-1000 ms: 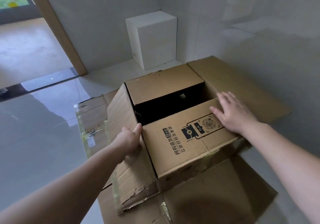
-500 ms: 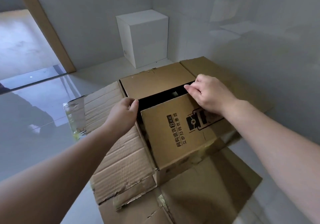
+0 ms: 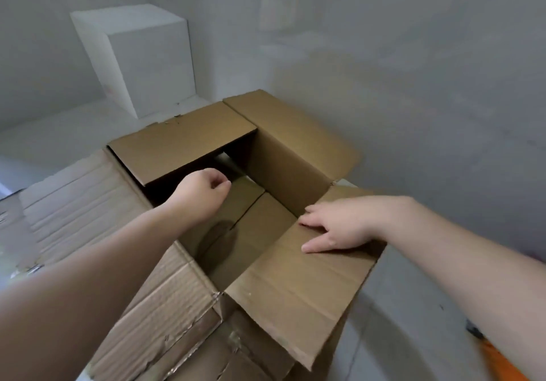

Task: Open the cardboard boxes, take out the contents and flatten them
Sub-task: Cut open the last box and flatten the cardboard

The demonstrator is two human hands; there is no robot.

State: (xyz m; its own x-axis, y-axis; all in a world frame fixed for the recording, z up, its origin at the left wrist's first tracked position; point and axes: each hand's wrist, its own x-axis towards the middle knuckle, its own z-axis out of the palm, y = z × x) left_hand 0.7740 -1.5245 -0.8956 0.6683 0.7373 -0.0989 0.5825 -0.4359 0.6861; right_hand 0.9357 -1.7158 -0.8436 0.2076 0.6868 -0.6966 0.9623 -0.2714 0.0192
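A large brown cardboard box stands open on the floor in front of me. Its near flap is folded outward toward me, and my right hand rests flat on that flap with straight fingers. My left hand reaches down into the opening with its fingers curled, holding nothing that I can see. The far flap still lies over the back part of the opening. Under it the inside is dark, and a small pale thing shows there. The box's inner bottom flaps are bare.
A white box stands against the wall at the back left. Flattened cardboard lies on the floor to the left under the box. Grey walls close in behind and to the right. An orange object shows at the bottom right.
My right hand pulled the printed near flap outward and down toward me, uncovering the inside. My left hand moved from the left flap's edge into the box. The camera leaned forward.
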